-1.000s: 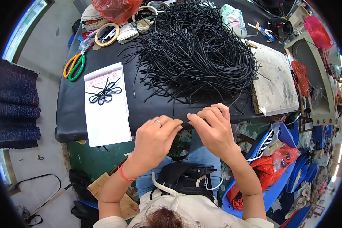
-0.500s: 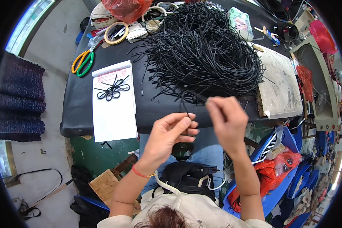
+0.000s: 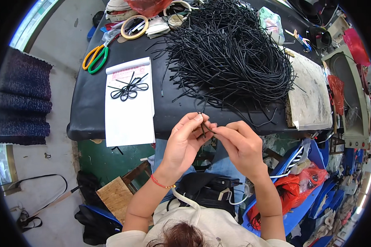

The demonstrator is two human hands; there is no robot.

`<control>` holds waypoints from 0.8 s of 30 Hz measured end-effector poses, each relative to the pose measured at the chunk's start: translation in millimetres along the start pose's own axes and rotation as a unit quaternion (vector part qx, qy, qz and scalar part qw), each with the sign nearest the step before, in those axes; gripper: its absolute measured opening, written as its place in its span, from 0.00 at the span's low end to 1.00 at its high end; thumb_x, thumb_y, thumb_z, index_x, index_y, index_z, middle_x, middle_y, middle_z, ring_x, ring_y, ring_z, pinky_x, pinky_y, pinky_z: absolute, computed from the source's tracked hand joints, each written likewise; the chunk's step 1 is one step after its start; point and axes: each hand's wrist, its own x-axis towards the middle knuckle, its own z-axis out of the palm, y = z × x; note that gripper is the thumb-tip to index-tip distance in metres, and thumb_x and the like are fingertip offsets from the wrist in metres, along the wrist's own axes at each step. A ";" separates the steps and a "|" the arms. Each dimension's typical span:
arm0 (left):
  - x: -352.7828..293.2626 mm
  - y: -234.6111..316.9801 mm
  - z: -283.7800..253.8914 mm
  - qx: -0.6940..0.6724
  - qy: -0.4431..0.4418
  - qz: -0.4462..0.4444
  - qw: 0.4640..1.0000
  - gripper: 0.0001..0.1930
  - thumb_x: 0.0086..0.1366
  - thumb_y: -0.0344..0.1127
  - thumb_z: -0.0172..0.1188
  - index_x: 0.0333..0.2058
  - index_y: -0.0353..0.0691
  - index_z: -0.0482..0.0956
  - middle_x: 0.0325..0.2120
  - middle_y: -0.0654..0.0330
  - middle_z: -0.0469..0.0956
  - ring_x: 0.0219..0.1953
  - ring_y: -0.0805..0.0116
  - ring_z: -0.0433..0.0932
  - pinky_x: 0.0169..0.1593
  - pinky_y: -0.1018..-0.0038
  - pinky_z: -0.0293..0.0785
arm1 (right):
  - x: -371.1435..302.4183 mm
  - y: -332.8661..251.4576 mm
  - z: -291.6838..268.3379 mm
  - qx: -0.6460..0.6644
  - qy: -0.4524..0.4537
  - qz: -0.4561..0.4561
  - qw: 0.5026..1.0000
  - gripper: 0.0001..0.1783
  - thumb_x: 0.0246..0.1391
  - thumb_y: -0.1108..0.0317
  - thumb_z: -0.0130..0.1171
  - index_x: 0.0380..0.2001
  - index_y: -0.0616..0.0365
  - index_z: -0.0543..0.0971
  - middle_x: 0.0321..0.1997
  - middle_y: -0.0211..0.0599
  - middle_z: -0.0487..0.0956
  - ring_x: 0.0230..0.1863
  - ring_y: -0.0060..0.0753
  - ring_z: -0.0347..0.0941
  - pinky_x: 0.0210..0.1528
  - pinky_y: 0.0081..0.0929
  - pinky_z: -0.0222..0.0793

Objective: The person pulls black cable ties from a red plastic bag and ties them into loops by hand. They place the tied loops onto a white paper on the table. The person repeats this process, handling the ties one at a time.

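Observation:
Above my lap, at the table's front edge, my left hand (image 3: 184, 138) pinches a thin black cord (image 3: 203, 131) between thumb and fingers. A small loop of it stands up past the fingertips. Close on the right, my right hand (image 3: 241, 144) is closed on the same cord, pulled short between the two hands. Just beyond them lies a large heap of black cords (image 3: 231, 53). To the left, a black looped cord knot (image 3: 129, 87), flower-like with loose ends, rests on a white paper pad (image 3: 130, 119).
Scissors with orange and green handles (image 3: 97, 57) lie at the table's left, near a roll of tape (image 3: 135, 27). A worn pale board (image 3: 311, 90) sits at the right. Below it a blue bin (image 3: 294, 206) holds red plastic bags. A wooden stool (image 3: 115, 199) stands lower left.
My right hand has come down and in toward the left hand, now gripping the cord beside its fingers. The table scene has shifted slightly right and up in view.

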 end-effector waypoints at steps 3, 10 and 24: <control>2.9 2.2 -4.5 -0.019 -0.003 0.002 1.000 0.06 0.66 0.35 0.49 0.36 0.41 0.73 0.29 0.64 0.74 0.37 0.74 0.75 0.44 0.75 0.69 | 3.7 -9.1 -2.3 -0.010 -0.022 -0.029 0.999 0.12 0.41 0.78 0.62 0.34 0.59 0.78 0.27 0.35 0.73 0.26 0.34 0.71 0.26 0.27 0.68; -3.0 9.5 -6.0 0.146 0.010 -0.029 0.989 0.07 0.64 0.33 0.53 0.38 0.38 0.75 0.28 0.67 0.74 0.27 0.81 0.71 0.37 0.80 0.71 | 2.4 1.9 -3.5 -0.045 0.004 -0.047 0.998 0.14 0.39 0.79 0.61 0.34 0.63 0.77 0.26 0.35 0.72 0.26 0.33 0.71 0.26 0.26 0.67; -11.3 18.3 -2.1 0.620 -0.019 0.103 0.777 0.07 0.62 0.28 0.54 0.33 0.29 0.76 0.27 0.61 0.77 0.30 0.78 0.74 0.35 0.81 0.71 | 3.9 -8.9 -29.4 -0.112 -0.071 -0.085 0.987 0.12 0.36 0.78 0.57 0.31 0.59 0.76 0.27 0.31 0.71 0.29 0.33 0.66 0.30 0.28 0.59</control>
